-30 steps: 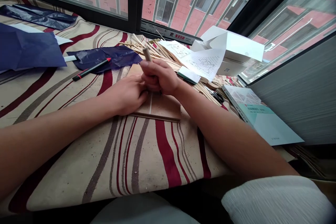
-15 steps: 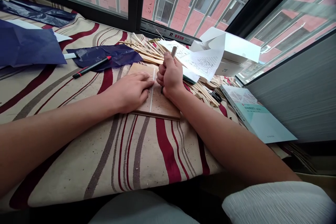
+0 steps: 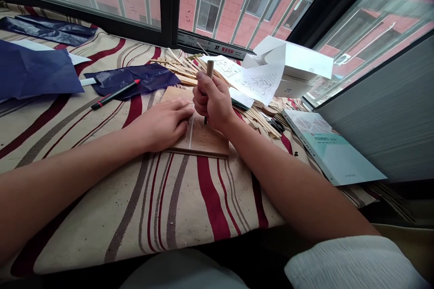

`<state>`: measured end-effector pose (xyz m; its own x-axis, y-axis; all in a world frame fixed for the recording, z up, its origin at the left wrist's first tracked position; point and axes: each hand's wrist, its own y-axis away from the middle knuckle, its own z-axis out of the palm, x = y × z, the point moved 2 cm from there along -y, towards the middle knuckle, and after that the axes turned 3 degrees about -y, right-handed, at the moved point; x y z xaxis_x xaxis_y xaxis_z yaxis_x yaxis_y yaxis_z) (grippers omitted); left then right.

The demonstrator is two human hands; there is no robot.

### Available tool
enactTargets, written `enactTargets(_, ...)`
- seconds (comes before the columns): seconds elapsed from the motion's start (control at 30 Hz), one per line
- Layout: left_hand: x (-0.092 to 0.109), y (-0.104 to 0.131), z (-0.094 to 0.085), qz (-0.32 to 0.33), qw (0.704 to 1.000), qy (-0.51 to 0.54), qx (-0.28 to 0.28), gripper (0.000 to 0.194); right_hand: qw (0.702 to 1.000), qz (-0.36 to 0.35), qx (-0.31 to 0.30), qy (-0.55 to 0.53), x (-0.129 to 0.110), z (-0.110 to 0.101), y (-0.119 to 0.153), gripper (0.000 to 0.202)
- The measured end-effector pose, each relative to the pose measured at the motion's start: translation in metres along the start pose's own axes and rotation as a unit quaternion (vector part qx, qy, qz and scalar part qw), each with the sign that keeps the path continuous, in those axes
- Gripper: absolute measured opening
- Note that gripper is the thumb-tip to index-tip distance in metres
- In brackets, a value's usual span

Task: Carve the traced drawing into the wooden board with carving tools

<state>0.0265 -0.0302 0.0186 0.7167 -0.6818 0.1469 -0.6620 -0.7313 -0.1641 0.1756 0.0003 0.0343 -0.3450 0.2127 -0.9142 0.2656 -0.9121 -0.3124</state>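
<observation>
- While the right hand [image 3: 213,101] is closed in a fist around a carving tool [image 3: 208,82], the wooden handle of the tool stands out above the fist and its thin metal tip points down to the wooden board [image 3: 203,137].
- The left hand [image 3: 164,122] lies flat and open on the left part of this board, fingers stretched toward the right hand, and it grips nothing.
- The board lies on the surface, which is covered with a striped cloth [image 3: 152,198] of beige and dark red, and a pale line runs across the board between the two hands.
- Just behind the board lies a heap of thin wooden strips [image 3: 185,70], and on it rest white paper sheets [image 3: 254,83] with printed drawings.
- A white box [image 3: 291,61] stands behind the sheets, near the window.
- To the right of the board lies a light green book [image 3: 334,153], and black scissors [image 3: 278,124] lie between them.
- To the left, well apart from the hands, lie a red and black pen [image 3: 113,95] and dark blue carbon paper [image 3: 34,72].
</observation>
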Motion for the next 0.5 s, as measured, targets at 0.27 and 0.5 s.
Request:
enactTargets(0.27, 0.001, -0.001, -0.001, 0.007, 1.0, 0.006, 0.012, 0.054, 1.0, -0.003, -0.008, 0.023, 0.007, 0.005, -0.001, 0.045)
enactTargets(0.5, 0.003, -0.001, -0.001, -0.002, 1.0, -0.019, 0.0, 0.058, 0.993, -0.028, 0.07, 0.089, 0.008, 0.009, -0.003, 0.04)
